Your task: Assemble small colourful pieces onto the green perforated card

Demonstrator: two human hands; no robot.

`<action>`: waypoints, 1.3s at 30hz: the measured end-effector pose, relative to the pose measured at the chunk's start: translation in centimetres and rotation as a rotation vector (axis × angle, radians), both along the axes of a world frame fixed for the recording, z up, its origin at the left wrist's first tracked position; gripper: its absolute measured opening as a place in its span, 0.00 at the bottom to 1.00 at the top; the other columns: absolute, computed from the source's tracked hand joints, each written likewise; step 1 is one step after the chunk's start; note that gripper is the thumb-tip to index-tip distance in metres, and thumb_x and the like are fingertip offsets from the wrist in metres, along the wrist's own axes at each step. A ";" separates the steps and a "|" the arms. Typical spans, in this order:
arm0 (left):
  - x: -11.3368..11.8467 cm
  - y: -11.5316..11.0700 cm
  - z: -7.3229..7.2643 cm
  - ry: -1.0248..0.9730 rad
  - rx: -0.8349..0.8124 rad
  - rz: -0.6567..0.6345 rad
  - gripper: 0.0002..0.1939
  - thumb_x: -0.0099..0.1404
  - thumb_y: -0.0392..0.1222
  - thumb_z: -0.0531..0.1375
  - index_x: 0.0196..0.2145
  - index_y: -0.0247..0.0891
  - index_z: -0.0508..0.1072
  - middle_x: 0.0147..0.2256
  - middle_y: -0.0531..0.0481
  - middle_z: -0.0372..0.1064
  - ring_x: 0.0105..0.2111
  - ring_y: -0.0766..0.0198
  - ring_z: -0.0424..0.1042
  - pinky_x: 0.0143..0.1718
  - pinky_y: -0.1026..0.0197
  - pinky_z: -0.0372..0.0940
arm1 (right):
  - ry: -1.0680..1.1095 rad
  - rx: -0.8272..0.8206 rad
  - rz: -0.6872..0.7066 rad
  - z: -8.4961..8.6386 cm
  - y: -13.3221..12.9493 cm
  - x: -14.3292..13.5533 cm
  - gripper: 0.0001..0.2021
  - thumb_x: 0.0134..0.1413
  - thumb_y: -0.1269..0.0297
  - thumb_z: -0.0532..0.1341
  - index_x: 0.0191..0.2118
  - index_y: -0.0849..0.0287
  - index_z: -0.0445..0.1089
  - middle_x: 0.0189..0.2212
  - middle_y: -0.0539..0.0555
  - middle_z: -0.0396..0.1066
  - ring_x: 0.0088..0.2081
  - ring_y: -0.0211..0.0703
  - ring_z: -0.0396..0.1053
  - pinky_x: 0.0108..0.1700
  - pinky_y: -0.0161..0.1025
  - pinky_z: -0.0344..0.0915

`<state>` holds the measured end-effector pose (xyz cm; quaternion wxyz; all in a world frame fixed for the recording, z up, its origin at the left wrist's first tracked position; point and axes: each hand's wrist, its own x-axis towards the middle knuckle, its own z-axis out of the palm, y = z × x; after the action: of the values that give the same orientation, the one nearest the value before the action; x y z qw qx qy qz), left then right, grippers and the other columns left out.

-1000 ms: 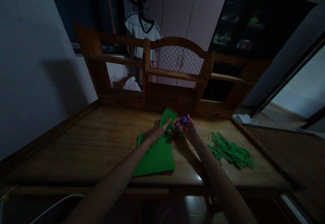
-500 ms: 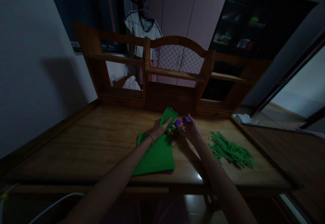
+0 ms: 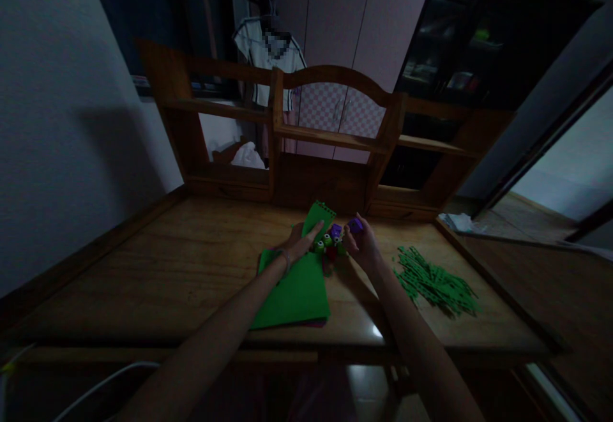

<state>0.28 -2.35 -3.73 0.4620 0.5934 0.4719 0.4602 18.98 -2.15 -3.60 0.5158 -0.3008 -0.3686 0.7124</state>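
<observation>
My left hand [image 3: 305, 242] is closed on a narrow green sheet [image 3: 315, 216], its thumb lying on top. A row of dark spots or holes runs along the sheet's far edge. Beneath my left wrist lies a stack of larger green sheets [image 3: 297, 291], with a purplish layer showing at its edges. My right hand [image 3: 363, 243] pinches a small purple block [image 3: 355, 225] just above the table. Between the hands sit another small purple piece [image 3: 336, 230], several green pieces with round white eyes [image 3: 327, 240] and a red piece [image 3: 331, 253], partly hidden.
A heap of thin green strips with dark spots [image 3: 433, 281] lies on the right of the wooden table [image 3: 201, 269]. Along the back stands a wooden shelf unit [image 3: 330, 133]. A white cable [image 3: 110, 377] curves below the front edge at left.
My right hand has shifted slightly right with the purple block, which has turned in the fingers and moved away from the other purple piece. My left hand has barely moved.
</observation>
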 end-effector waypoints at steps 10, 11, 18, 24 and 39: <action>-0.1 0.0 0.1 -0.011 0.031 -0.011 0.26 0.55 0.61 0.56 0.30 0.33 0.76 0.24 0.47 0.71 0.23 0.65 0.68 0.24 0.66 0.60 | -0.056 0.071 -0.011 0.5 -0.6 -0.2 0.25 0.53 0.41 0.49 0.20 0.57 0.62 0.06 0.44 0.49 0.10 0.31 0.44 0.14 0.30 0.45; -0.1 -0.1 0.1 -0.013 0.013 -0.010 0.25 0.55 0.61 0.57 0.30 0.33 0.76 0.22 0.48 0.70 0.22 0.66 0.67 0.23 0.67 0.59 | -0.060 0.073 -0.009 0.6 -0.6 -0.2 0.25 0.53 0.41 0.49 0.19 0.57 0.62 0.06 0.44 0.49 0.10 0.31 0.44 0.14 0.31 0.45; 0.0 -0.1 0.1 -0.014 -0.019 0.008 0.25 0.55 0.61 0.57 0.29 0.33 0.75 0.19 0.50 0.68 0.18 0.68 0.64 0.19 0.68 0.56 | -0.105 0.064 -0.035 0.7 -0.6 -0.4 0.25 0.51 0.40 0.50 0.19 0.56 0.62 0.05 0.44 0.48 0.10 0.32 0.45 0.14 0.31 0.46; 0.0 -0.2 0.3 -0.050 -0.025 0.000 0.24 0.54 0.60 0.58 0.32 0.33 0.76 0.22 0.48 0.71 0.23 0.64 0.68 0.22 0.67 0.59 | -0.106 0.068 -0.040 0.6 -0.9 -0.5 0.24 0.51 0.41 0.50 0.19 0.57 0.62 0.05 0.43 0.48 0.10 0.32 0.45 0.15 0.31 0.47; 0.0 -0.1 0.1 -0.034 -0.063 0.017 0.26 0.53 0.63 0.57 0.26 0.33 0.74 0.15 0.52 0.64 0.14 0.71 0.60 0.16 0.68 0.52 | -0.102 0.063 -0.036 0.3 -0.6 -0.3 0.24 0.52 0.42 0.50 0.19 0.57 0.62 0.05 0.44 0.48 0.10 0.32 0.45 0.15 0.31 0.46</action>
<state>0.26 -2.43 -3.66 0.4845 0.5665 0.4832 0.4592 18.66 -2.78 -3.26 0.5182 -0.3270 -0.4114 0.6748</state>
